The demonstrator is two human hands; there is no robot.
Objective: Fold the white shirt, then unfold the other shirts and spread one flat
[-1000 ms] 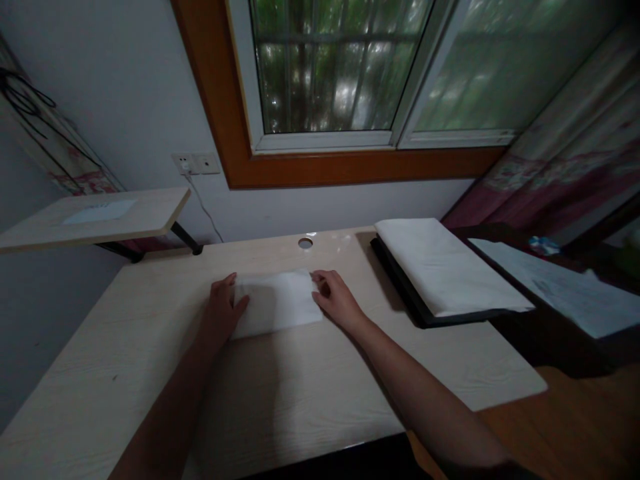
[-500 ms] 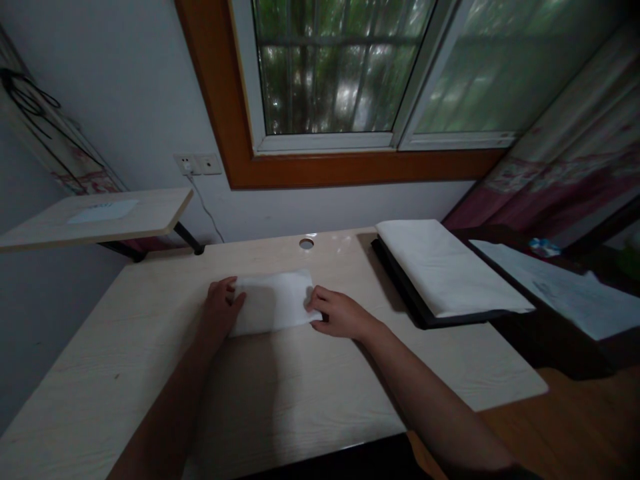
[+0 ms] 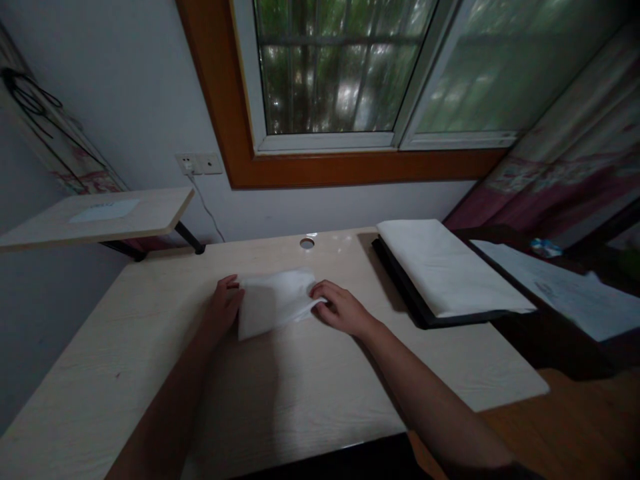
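Note:
A white folded sheet (image 3: 275, 300), thin and soft-looking like paper or cloth, lies on the pale wooden desk (image 3: 310, 387). My right hand (image 3: 343, 310) pinches its right edge between thumb and curled fingers, and the sheet creases and lifts slightly there. At the opposite edge, my left hand (image 3: 225, 305) rests on the desk with loosely bent fingers touching the sheet's side; no firm grip shows there. The near left corner of the sheet lies free of both hands.
A larger white folded sheet (image 3: 445, 267) rests on a black flat object (image 3: 405, 290) to the right. A raised shelf (image 3: 150, 213) with a paper (image 3: 105, 211) stands at the left. Behind are a cable hole (image 3: 307, 244), a wall socket (image 3: 199, 164) and a window.
The right edge of the folded sheet has been drawn up and creased by my right hand, tilting its near edge. My left thumb has moved from the sheet's top to its left edge.

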